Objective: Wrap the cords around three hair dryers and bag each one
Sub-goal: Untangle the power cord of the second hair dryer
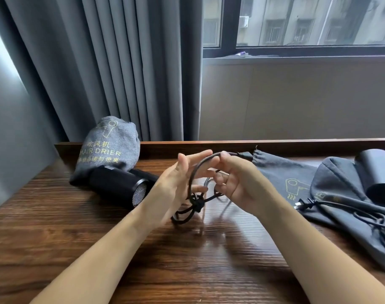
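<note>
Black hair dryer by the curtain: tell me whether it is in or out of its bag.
Out. The black hair dryer lies on the wooden table, against the grey printed bag behind it.

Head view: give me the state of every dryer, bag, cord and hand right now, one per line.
Left hair dryer: lying on its side, unbagged.
Left bag: stuffed full behind that dryer.
Knotted cord: looped between both hands.
Left hand: open, fingers spread, cord looped across it.
Right hand: pinching the cord.
Right hair dryer: resting on a bag, unbagged.
Right cord: loose, unwrapped.
Flat bag: lying flat.
</note>
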Motion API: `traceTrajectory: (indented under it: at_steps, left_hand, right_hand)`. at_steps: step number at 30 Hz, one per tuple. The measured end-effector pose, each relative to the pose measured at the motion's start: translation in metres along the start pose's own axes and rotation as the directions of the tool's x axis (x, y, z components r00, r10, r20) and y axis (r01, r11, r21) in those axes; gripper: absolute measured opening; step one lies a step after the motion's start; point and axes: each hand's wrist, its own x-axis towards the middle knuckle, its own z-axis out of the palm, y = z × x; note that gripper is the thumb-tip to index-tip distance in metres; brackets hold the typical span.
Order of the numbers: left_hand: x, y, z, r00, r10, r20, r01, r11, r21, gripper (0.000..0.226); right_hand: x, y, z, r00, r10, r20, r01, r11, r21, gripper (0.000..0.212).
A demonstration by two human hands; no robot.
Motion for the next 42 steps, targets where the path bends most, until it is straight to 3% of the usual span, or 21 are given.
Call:
traceTrajectory:
  at_steps: [3,5,7,9,12,16,18,22,25,28,35,42]
  left_hand:
    - [0.000,0.005,-0.005,0.994,0.075,-0.075,-0.045,0.938,0.344,0.057]
    - [-0.003,0.007,-0.013,0.980,0.145,-0.135,-0.024,0.762,0.648,0.035]
    - [-0.007,0.008,-0.021,0.995,0.066,-0.080,0.028,0.575,0.817,0.032]
    - [-0.010,0.004,-0.022,0.991,-0.131,0.006,0.050,0.421,0.906,0.043]
    - [-0.007,-0.008,-0.018,0.978,-0.170,0.121,-0.085,0.207,0.975,0.048]
    - [-0.006,-0.011,-0.016,0.984,-0.092,0.154,-0.136,0.178,0.975,0.037]
    - [-0.006,-0.007,-0.017,0.997,-0.016,0.079,-0.073,0.253,0.965,0.028]
    - [-0.004,0.005,-0.021,0.975,0.108,-0.196,0.088,0.619,0.781,0.025]
    - [0.001,0.002,-0.025,0.908,0.187,-0.376,0.080,0.803,0.590,0.030]
    - [0.007,0.000,-0.029,0.849,0.180,-0.498,0.026,0.925,0.379,0.031]
    - [0.012,0.009,-0.036,0.761,0.074,-0.644,-0.086,0.996,0.013,0.031]
    - [0.014,0.011,-0.038,0.760,0.063,-0.646,-0.152,0.985,-0.083,0.033]
  right_hand:
    - [0.005,-0.008,-0.004,0.994,0.038,-0.100,-0.021,0.986,0.166,0.019]
    - [0.007,-0.014,-0.010,0.985,0.024,-0.169,0.008,0.983,0.182,0.021]
    - [0.009,-0.014,-0.014,0.976,-0.012,-0.215,0.040,0.991,0.126,0.021]
    - [0.013,-0.012,-0.017,0.966,-0.070,-0.250,0.090,0.993,0.069,0.018]
    - [0.013,-0.009,-0.016,0.954,-0.152,-0.260,0.150,0.988,-0.027,0.022]
    - [0.012,-0.004,-0.015,0.922,-0.295,-0.252,0.271,0.954,-0.127,0.030]
    - [0.013,-0.002,-0.017,0.881,-0.389,-0.270,0.332,0.914,-0.234,0.032]
    - [0.014,0.001,-0.019,0.806,-0.526,-0.272,0.392,0.818,-0.421,0.028]
    - [0.014,0.005,-0.019,0.813,-0.509,-0.283,0.382,0.833,-0.399,0.029]
    - [0.014,0.005,-0.019,0.836,-0.495,-0.239,0.380,0.835,-0.398,0.029]
    - [0.007,0.009,-0.014,0.883,-0.468,-0.010,0.426,0.813,-0.397,0.034]
    - [0.002,0.016,-0.010,0.918,-0.331,0.220,0.391,0.848,-0.358,0.022]
